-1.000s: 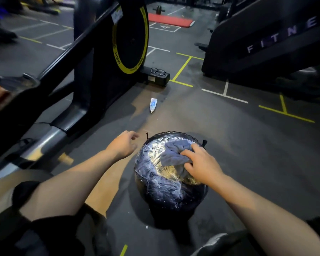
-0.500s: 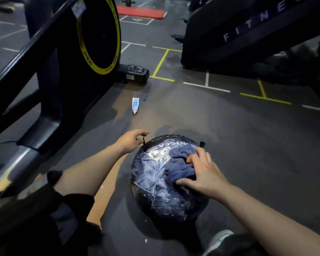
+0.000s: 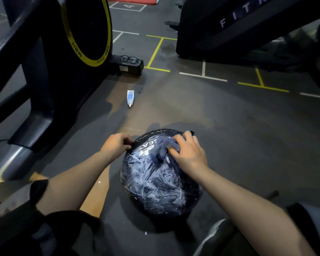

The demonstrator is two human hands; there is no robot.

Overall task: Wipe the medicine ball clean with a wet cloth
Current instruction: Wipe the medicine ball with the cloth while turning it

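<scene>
A black medicine ball (image 3: 155, 182) sits on the dark gym floor, its top streaked with white foam. My right hand (image 3: 188, 154) presses a crumpled grey-blue cloth (image 3: 164, 147) against the ball's far upper side. My left hand (image 3: 116, 145) pinches a small black strap at the ball's left edge, fingers closed on it. White lettering shows on the ball beside the cloth.
A small white and blue tube (image 3: 130, 97) lies on the floor beyond the ball. A black exercise machine with a yellow-rimmed wheel (image 3: 87, 30) stands at the left, glasses (image 3: 130, 59) resting on its base. Another dark machine (image 3: 238, 30) stands at the back right.
My left hand moved right from the floor side and took hold of the ball's strap. My right hand slid the cloth toward the far top of the ball.
</scene>
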